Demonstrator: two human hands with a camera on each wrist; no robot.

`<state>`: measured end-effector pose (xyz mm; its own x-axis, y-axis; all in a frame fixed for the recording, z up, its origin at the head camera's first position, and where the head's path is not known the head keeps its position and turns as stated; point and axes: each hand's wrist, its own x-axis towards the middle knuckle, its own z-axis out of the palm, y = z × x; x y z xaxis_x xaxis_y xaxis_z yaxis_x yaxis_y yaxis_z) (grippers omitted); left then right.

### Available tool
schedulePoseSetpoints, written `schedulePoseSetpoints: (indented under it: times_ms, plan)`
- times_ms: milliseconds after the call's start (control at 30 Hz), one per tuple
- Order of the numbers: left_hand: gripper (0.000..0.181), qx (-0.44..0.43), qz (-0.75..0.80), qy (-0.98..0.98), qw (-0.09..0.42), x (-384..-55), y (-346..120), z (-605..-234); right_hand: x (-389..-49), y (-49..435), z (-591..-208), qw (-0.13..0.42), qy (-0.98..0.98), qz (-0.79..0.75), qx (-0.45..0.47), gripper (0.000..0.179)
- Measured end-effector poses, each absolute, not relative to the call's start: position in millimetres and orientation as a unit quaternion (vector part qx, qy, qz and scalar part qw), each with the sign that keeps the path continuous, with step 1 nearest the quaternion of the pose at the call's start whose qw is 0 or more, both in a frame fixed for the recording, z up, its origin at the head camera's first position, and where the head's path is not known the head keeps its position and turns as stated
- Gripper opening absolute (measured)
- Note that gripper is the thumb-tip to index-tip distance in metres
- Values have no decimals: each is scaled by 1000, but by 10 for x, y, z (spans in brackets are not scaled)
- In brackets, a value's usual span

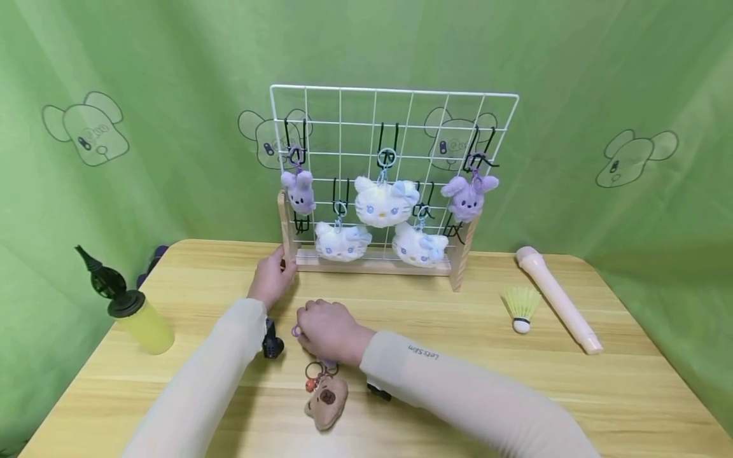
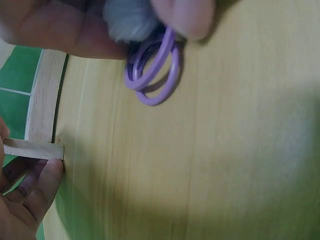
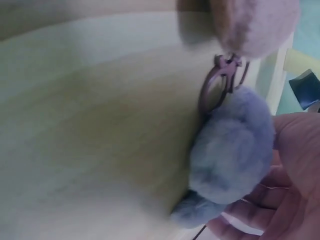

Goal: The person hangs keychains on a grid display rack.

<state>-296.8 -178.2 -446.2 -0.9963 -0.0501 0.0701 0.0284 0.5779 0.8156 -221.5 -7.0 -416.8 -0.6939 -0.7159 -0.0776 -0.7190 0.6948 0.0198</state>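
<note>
My left hand (image 1: 273, 278) is at the left end of a rack with a white wire grid (image 1: 395, 91) and wooden base, pinching its wooden foot (image 2: 35, 149) between thumb and fingers. My right hand (image 1: 329, 329) holds a purple plush keychain (image 3: 227, 150) low over the table; purple rings (image 2: 172, 75) stick out past the fingers. Just below that hand lies a brown plush keychain (image 1: 328, 402) with metal rings and a small orange bead. On the grid hang white cat plush keychains (image 1: 382, 202) and purple plush keychains (image 1: 299, 192), all from black hooks.
To the left on the wooden table (image 1: 424, 318) stands a yellow pump bottle (image 1: 146, 321) with a black top. A shuttlecock (image 1: 521, 306) and a pale pink stick (image 1: 558, 299) lie at the right. Green cloth (image 1: 366, 44) hangs behind the rack.
</note>
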Motion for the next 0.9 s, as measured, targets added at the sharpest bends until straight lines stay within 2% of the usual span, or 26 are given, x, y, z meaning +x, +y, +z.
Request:
schedulePoseSetpoints:
  times_ms: [133,333,733,900]
  plan:
    - [50,4,-457,-888,44,-2964,-1778,-4468,-2242,-50,-4212,15,914,25,-405,25]
    - [49,1,-449,-892,51,-2968,-1779,-4474,-2312,32,-4227,24,916,-31,-399,20]
    - [51,-5,-455,-889,37,-2958,-1803,-4412,-2494,332,-4243,90,869,-345,-344,19]
    - [50,-8,-453,-891,37,-2959,-1812,-4406,-2593,421,-4225,131,832,-457,-285,20]
